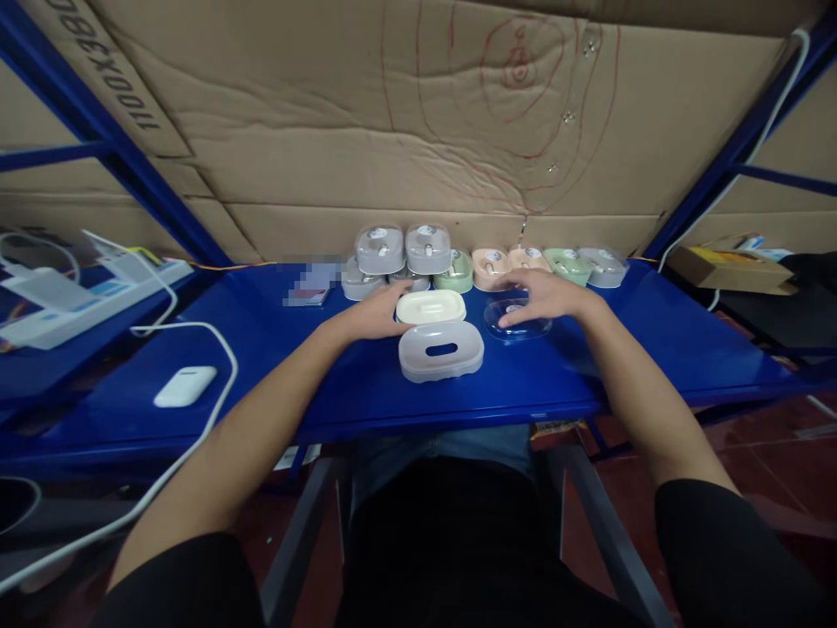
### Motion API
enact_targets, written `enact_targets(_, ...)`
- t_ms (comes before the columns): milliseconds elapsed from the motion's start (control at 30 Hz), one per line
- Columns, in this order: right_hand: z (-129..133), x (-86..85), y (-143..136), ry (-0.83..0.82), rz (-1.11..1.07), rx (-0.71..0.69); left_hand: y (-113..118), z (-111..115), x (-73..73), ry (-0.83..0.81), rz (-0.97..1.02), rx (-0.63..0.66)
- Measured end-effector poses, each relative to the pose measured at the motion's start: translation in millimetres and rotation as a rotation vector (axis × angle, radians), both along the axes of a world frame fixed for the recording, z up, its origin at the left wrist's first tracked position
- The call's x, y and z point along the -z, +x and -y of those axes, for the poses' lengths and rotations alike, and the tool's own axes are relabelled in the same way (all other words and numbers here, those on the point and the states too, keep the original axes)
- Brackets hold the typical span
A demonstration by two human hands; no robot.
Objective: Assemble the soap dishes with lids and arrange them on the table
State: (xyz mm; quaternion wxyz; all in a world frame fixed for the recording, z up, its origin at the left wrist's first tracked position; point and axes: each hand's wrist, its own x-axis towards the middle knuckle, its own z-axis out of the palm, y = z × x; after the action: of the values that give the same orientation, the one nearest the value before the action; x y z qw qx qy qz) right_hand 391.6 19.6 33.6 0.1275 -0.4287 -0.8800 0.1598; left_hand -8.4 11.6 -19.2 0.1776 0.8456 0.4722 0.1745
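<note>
My left hand [379, 312] is at the left end of a cream oval tray [432, 307], thumb in front and fingers behind, gripping that end. Just in front of the tray lies a pale grey oval cover [441, 351] with a slot through its middle. My right hand [549, 296] is spread open over a clear plastic lid [523, 327] on the blue table [366, 379]. Its thumb overlaps the lid, and I cannot tell whether it touches. Behind both hands stand lidded soap boxes: grey [380, 253], green [456, 272] and pink [490, 270].
A white earphone case [186, 386] and a white cable [226, 349] lie on the left, near a power strip [98, 301]. A phone-like flat object [309, 296] sits at the back left. Cardboard [314, 122] walls the back. An open carton [732, 269] stands at right.
</note>
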Motion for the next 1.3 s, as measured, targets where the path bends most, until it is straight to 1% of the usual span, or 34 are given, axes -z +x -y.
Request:
enact_targets(100,-6.0,5.0,6.8,-0.151,0.149,0.046,0.2,0.4,0.2,0.007,-0.002,0.001)
enact_targets(167,-8.8,9.6,7.3,-0.181,0.208,0.064,0.2,0.2,0.8,0.009,0.001,0.001)
enact_targets(267,-8.4,10.5,6.0,-0.138,0.239,0.048,-0.3,-0.9,1.7,0.013,-0.004,0.004)
enact_targets(367,0.8,5.8,-1.9,-0.021,0.141,-0.019,-0.8,-2.7,2.6,0.02,0.003,0.004)
enact_targets(433,12.2,4.8,-15.4,0.11,0.019,-0.069,-0.9,-3.6,3.8,0.03,0.011,0.005)
enact_targets(533,34.3,11.7,-47.3,0.265,-0.11,-0.127,0.3,-4.0,7.3,0.054,0.027,0.011)
enact_targets(633,55.4,24.3,-79.4,0.317,-0.11,-0.189,3.6,-2.9,11.6,0.063,0.036,0.017)
enact_targets(733,68.1,34.8,-96.5,0.334,-0.065,-0.283,8.4,-0.4,13.8,0.052,0.021,0.008)
enact_targets(833,70.7,40.0,-98.4,0.342,-0.074,-0.338,12.5,2.4,13.1,0.037,0.011,-0.014)
enact_targets(1100,62.5,44.4,-95.1,0.256,-0.096,-0.369,14.0,5.6,9.3,0.04,0.007,-0.021)
enact_targets(1300,62.9,45.8,-96.2,0.206,-0.08,-0.388,14.3,6.5,9.3,0.051,-0.015,-0.008)
